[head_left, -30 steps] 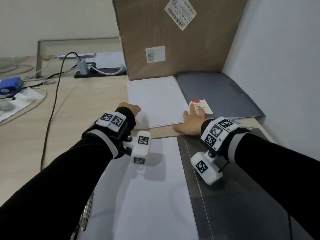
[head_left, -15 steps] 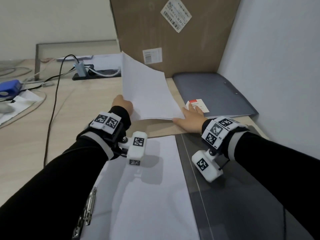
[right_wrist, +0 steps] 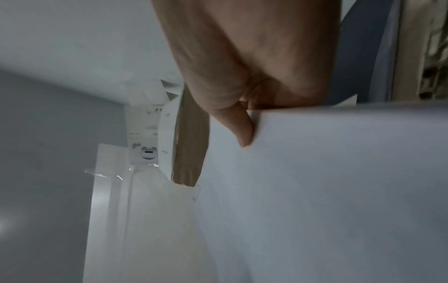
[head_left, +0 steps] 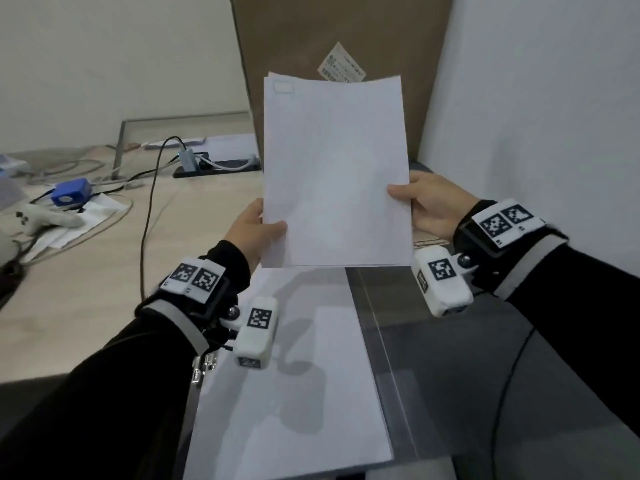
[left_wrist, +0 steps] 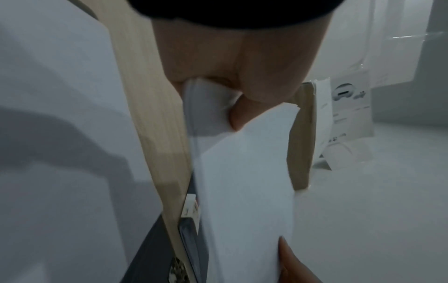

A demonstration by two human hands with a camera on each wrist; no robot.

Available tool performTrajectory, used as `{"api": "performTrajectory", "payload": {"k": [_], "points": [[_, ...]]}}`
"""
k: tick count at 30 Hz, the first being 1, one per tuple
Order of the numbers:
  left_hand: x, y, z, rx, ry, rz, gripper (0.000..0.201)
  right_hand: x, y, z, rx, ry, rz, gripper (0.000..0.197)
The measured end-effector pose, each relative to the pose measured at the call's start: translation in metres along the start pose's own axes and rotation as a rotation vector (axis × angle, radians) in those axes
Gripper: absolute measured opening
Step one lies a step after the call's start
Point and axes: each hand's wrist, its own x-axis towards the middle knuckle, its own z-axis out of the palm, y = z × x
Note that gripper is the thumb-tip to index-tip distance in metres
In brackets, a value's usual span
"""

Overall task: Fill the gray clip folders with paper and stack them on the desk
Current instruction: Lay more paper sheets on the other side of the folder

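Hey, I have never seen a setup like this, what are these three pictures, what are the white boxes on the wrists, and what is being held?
No machine here: a person in black sleeves works with bare hands. The big picture comes from a camera on the head, looking down. The white boxes with black square patterns are small cameras strapped to each wrist; they took the other two pictures, looking along the fingers. The left hand and right hand grip a stack of white paper sheets by its side edges, upright above the pale wooden desk. Below lies an open gray clip folder with white paper in it. Behind stands a brown cardboard box; cables and a blue device lie to the left.
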Motion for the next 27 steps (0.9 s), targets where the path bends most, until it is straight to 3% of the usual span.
{"api": "performTrajectory", "payload": {"k": [6, 12, 15, 21, 27], "points": [[-0.025, 0.009, 0.042, -0.131, -0.106, 0.058, 0.045, -0.057, 0.025, -0.029, 0.042, 0.12, -0.148, 0.022], [-0.037, -0.031, 0.086, -0.083, -0.031, -0.079, 0.033, -0.09, 0.081, -0.041, -0.033, 0.226, -0.111, 0.029], [-0.04, -0.03, 0.094, 0.024, -0.019, -0.094, 0.033, -0.095, 0.083, -0.042, -0.16, 0.295, -0.124, 0.018], [-0.052, -0.024, 0.092, 0.548, -0.101, -0.042, 0.046, -0.114, 0.061, -0.067, -0.435, 0.587, -0.161, 0.032], [-0.074, -0.051, 0.102, 1.308, -0.518, -0.071, 0.068, -0.146, 0.06, -0.105, -0.534, 0.712, 0.004, 0.028]]}}
